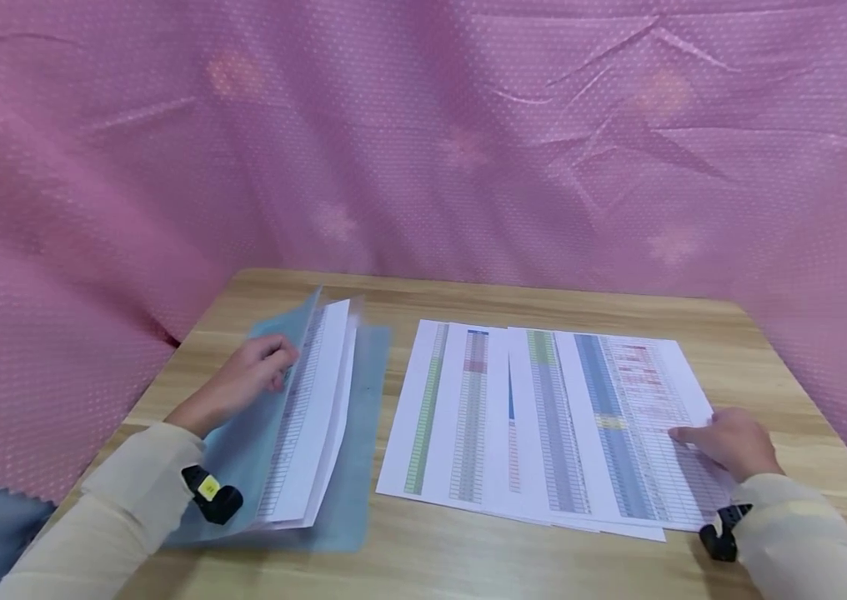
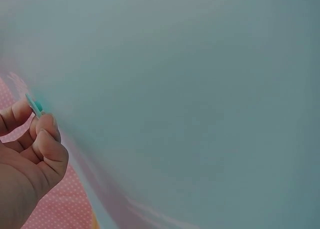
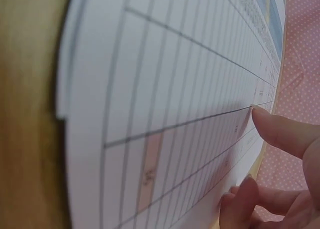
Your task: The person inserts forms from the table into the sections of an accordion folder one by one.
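Two cream sleeves fill the bottom of the head view, one in the lower left corner and one in the lower right, each with a small black wrist camera. The left hand (image 1: pixel 247 379) is left of the middle. Its fingers pinch the edge of the blue folder cover (image 1: pixel 262 417) and hold that cover tipped up. In the left wrist view, the thumb and fingers are closed on the thin blue edge at the far left. White sheets with small tables (image 1: pixel 311 408) sit inside the folder, and the folder's back flap lies flat on the wooden counter (image 1: pixel 468 550).

The right hand (image 1: pixel 731 442) is in the lower right. It lies on the spread papers (image 1: pixel 543 417), with a straight finger pressing the sheet. This hand grips nothing; its fingers only touch the paper. The papers fan out across the middle of the counter, just beside the folder but not touching it. They have green, red and blue columns.

I think it is best to keep the cover held high, so that the sheets inside do not slip out. The other hand should press down softly, so that the loose papers stay in a neat fan.

A pink dotted cloth (image 1: pixel 423 142) hangs behind it all.
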### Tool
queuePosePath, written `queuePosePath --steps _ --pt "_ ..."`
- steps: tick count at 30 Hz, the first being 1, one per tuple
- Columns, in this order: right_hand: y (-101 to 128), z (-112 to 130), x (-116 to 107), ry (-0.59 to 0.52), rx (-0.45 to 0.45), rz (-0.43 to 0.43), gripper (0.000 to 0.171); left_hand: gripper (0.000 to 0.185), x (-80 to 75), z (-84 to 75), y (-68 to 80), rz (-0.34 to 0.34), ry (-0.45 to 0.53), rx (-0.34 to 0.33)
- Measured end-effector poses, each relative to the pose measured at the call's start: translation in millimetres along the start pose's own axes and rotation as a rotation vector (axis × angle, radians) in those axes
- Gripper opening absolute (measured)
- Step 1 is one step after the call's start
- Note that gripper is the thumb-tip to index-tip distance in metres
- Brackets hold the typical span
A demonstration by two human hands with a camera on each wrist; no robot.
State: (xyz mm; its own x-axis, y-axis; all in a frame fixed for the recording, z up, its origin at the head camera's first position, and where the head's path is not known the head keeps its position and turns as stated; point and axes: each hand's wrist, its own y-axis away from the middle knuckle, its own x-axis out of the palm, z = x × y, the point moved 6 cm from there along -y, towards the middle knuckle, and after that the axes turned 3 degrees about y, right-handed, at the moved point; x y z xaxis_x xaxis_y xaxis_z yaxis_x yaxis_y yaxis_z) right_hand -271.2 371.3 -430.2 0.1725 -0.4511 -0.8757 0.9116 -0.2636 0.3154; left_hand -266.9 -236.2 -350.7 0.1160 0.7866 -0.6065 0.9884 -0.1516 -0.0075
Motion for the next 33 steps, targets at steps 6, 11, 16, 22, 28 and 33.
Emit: queuePosePath --steps 6,11,16,22,28,33 --pt "-4 10 3 0.001 -0.016 0.016 0.077 0.033 -4.8 1.1 5.0 -0.009 -0.016 -0.005" --pt "-8 9 2 -0.008 0.023 -0.030 0.086 0.034 -8.3 0.1 7.8 -0.019 -0.036 -0.022" --pt "-11 8 1 -0.013 0.039 -0.019 0.087 0.031 -9.2 -2.2 8.5 -0.024 -0.031 -0.006" --pt "-11 0 -4 -0.026 0.046 -0.021 0.088 0.029 -6.2 -5.8 7.3 -0.024 -0.005 0.008" --pt "-10 -4 -5 -0.084 0.052 -0.091 0.096 0.030 -1.6 -5.3 4.5 -0.019 -0.018 0.002" --pt "-8 0 -8 -0.035 0.002 -0.119 0.076 0.029 0.9 -6.3 3.7 -0.021 -0.016 -0.001"
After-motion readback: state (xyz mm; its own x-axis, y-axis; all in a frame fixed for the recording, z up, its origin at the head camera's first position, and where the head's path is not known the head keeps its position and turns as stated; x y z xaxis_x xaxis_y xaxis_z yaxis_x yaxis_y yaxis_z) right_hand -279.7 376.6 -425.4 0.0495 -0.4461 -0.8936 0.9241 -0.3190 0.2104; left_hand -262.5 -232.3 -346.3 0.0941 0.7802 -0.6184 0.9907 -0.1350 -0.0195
